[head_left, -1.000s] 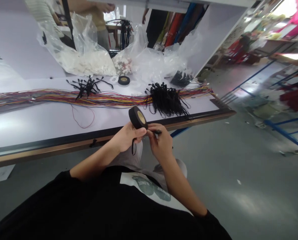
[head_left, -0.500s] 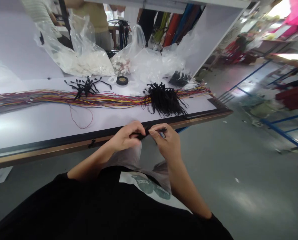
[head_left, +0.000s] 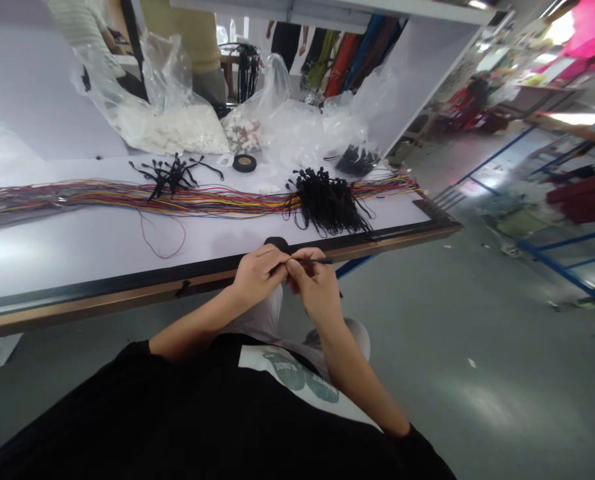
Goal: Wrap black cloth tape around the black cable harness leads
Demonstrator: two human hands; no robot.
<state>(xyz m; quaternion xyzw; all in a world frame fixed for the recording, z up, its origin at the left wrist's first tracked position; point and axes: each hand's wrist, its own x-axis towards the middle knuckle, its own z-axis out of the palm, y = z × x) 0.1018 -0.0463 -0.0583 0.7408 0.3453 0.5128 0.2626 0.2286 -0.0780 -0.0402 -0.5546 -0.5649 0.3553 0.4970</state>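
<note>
Left fingers (head_left: 274, 257) grip a rounded black roll (head_left: 276, 243) while right fingers (head_left: 298, 272) pinch a thin, dark strand (head_left: 323, 261).

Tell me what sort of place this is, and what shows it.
Probably a workshop or small factory for wiring: a long bundle of coloured wires runs along the workbench, a heap of black cables lies over it, and a clear bag of small white pieces stands behind.
</note>
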